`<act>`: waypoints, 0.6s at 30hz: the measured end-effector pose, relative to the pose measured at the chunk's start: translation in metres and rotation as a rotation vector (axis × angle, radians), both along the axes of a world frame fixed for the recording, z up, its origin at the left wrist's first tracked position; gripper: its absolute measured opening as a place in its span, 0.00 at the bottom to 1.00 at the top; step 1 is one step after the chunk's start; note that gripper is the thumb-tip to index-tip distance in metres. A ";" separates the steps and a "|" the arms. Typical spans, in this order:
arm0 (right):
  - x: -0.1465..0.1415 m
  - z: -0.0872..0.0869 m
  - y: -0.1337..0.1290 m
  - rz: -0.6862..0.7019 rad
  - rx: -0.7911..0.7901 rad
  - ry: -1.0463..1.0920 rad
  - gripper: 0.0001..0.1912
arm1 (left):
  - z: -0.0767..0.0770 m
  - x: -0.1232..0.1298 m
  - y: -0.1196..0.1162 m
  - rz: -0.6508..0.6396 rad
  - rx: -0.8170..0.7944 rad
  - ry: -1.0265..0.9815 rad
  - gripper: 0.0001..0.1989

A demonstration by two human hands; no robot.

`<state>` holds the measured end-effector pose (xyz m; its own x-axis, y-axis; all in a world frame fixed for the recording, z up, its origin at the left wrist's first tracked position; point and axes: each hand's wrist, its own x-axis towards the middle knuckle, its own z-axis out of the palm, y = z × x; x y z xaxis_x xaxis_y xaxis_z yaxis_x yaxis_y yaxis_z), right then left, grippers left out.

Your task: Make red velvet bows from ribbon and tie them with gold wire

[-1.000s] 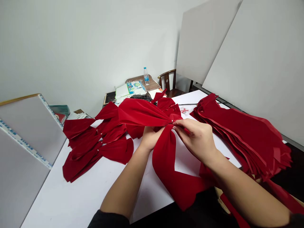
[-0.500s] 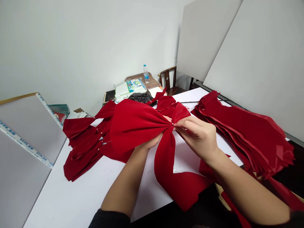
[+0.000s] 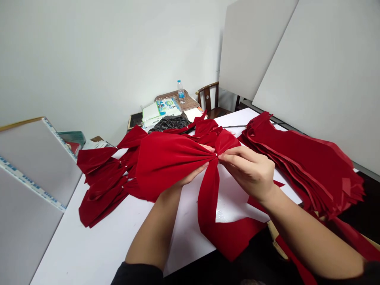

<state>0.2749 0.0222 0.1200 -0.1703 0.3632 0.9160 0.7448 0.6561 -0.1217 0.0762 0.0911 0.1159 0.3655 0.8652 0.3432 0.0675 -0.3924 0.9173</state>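
A large red velvet bow [image 3: 172, 160] is held up over the white table, its folds drawn together at a small pale tie. My left hand [image 3: 196, 172] grips the bow from behind and below, close to the gathered middle; most of its fingers are hidden by the cloth. At the tie, my right hand [image 3: 252, 168] pinches with thumb and fingertips; what lies between them is too small to make out. A red tail [image 3: 209, 198] hangs from the middle and bends right over the table edge.
Tied red bows [image 3: 103, 174] lie at the left on the white table [image 3: 97, 245]. A stack of red cloth pieces [image 3: 303, 158] covers the right side. Behind are a black plastic bag [image 3: 169, 123], a water bottle [image 3: 181, 93] and a wooden chair [image 3: 209, 99]. White panels [image 3: 282, 51] lean at right.
The bow's left loop has dropped slightly and its hanging tail has swung a little right. My right hand stays pinched at the tie, and the view has shifted slightly.
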 end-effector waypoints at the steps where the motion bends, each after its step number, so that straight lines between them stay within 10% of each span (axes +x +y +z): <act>1: 0.000 -0.001 0.000 -0.001 0.002 -0.008 0.06 | -0.002 0.001 0.000 -0.025 -0.003 -0.014 0.13; 18: -0.002 0.004 0.003 -0.048 -0.009 0.005 0.03 | -0.003 0.007 0.005 -0.160 -0.129 -0.039 0.08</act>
<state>0.2729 0.0253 0.1236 -0.1474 0.3787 0.9137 0.7749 0.6183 -0.1313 0.0827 0.0963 0.1124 0.4908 0.8347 0.2498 -0.0231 -0.2741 0.9614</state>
